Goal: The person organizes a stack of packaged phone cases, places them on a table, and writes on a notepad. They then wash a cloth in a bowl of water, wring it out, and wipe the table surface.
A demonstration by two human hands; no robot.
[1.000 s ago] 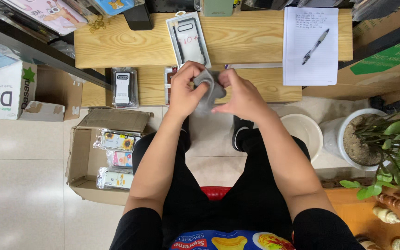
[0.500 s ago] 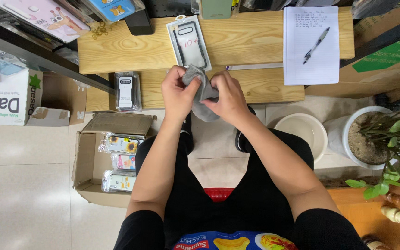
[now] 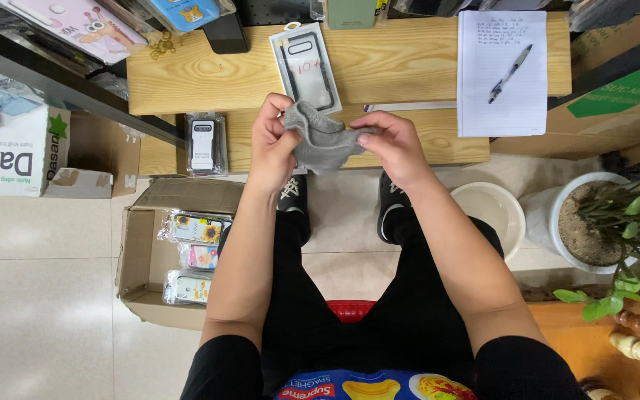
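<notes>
Holding: a grey cloth (image 3: 325, 141) is gripped between both hands above the front edge of a low wooden table (image 3: 409, 67).
Left hand: the left hand (image 3: 272, 141) is clenched on the cloth's left part, the thumb and fingers pinched around a raised fold.
Right hand: the right hand (image 3: 394, 144) is closed on the cloth's right end, the fingertips pinching the fabric.
Cloth position: the cloth is stretched between the two hands, sagging a little in the middle, and is kept off the table.
Behind the hands: a clear phone case in a flat package (image 3: 305, 67) is laid on the tabletop, just beyond the cloth.
Lower board: a second packaged phone case (image 3: 203, 143) is set on the lower wooden board, to the left of the left hand.
Right of table: a sheet of written paper (image 3: 501, 74) is laid flat, with a pen (image 3: 510, 72) resting on it.
Floor, left: an open cardboard box (image 3: 142, 259) is filled with packaged cases.
Floor, right: a white bucket (image 3: 490, 215) and a potted plant (image 3: 609, 222) are placed near the right knee.
</notes>
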